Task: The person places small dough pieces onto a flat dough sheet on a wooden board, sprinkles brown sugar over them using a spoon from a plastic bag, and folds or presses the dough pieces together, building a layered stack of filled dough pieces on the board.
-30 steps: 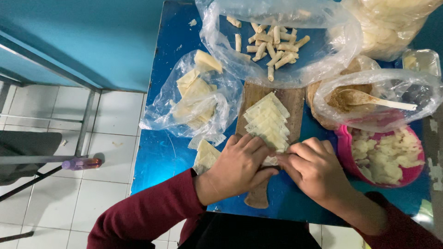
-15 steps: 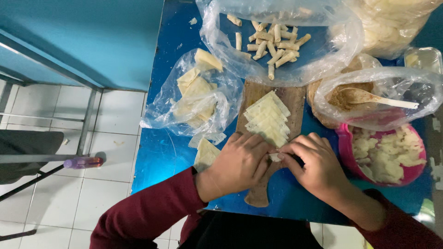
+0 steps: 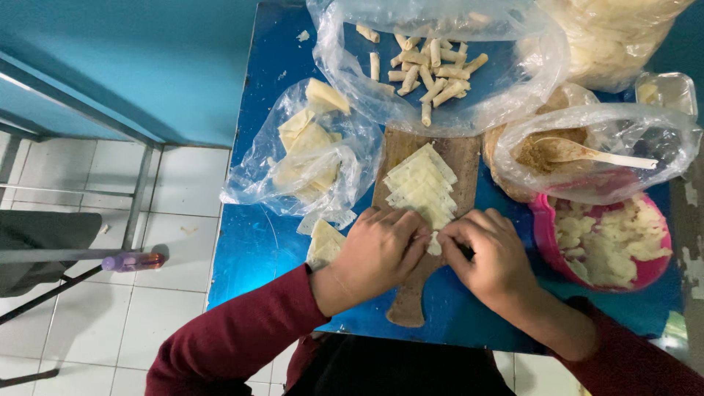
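One head-worn camera looks steeply down, close over the blue table [image 3: 249, 242].

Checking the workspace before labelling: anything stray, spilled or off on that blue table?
Minor only. A few pale scraps lie loose on the blue table at its far left corner. One wrapper piece sits bare on the table by the left hand, outside its plastic bag. No spill visible.

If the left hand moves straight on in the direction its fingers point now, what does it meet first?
The left hand points right, toward the right hand. Probably it first meets the small pale wrapper piece between them, then the right hand's fingers.
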The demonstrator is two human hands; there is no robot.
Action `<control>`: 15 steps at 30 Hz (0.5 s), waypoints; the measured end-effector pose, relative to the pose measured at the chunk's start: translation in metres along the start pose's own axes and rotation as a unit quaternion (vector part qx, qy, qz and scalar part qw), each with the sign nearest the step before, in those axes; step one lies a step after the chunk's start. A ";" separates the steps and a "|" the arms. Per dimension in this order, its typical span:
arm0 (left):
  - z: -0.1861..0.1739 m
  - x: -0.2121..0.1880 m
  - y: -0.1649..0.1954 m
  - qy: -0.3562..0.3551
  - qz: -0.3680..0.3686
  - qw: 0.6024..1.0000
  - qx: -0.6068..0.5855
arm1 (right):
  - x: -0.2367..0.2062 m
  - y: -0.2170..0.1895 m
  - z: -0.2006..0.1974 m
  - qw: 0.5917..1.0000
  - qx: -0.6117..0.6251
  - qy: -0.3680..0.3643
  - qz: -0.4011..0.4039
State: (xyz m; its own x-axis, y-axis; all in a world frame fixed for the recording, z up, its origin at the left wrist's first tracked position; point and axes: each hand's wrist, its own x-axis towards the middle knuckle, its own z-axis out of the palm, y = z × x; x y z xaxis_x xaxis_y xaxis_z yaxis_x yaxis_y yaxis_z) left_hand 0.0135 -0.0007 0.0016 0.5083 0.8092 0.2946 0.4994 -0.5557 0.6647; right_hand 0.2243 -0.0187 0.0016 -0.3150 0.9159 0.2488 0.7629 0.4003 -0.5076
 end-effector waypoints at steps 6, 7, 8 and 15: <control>0.005 0.000 0.001 0.037 -0.015 0.999 0.015 | -0.003 -0.013 0.002 0.998 -0.057 0.030 -0.023; 0.005 0.000 0.001 0.052 -0.007 0.999 0.011 | -0.002 -0.012 0.001 0.999 -0.038 0.030 -0.025; 0.006 0.000 0.000 0.045 -0.001 0.999 0.015 | 0.000 -0.009 -0.001 0.999 -0.018 0.029 -0.027; 0.009 -0.004 -0.004 -0.004 0.011 0.999 0.045 | -0.002 -0.004 -0.007 0.998 -0.028 -0.025 -0.053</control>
State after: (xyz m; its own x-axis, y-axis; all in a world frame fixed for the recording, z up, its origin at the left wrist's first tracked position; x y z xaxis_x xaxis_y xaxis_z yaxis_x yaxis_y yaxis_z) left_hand 0.0159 -0.0033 -0.0084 0.5253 0.7952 0.3029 0.5482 -0.5885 0.5942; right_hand 0.2256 -0.0222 0.0092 -0.4227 0.8692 0.2567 0.7541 0.4944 -0.4324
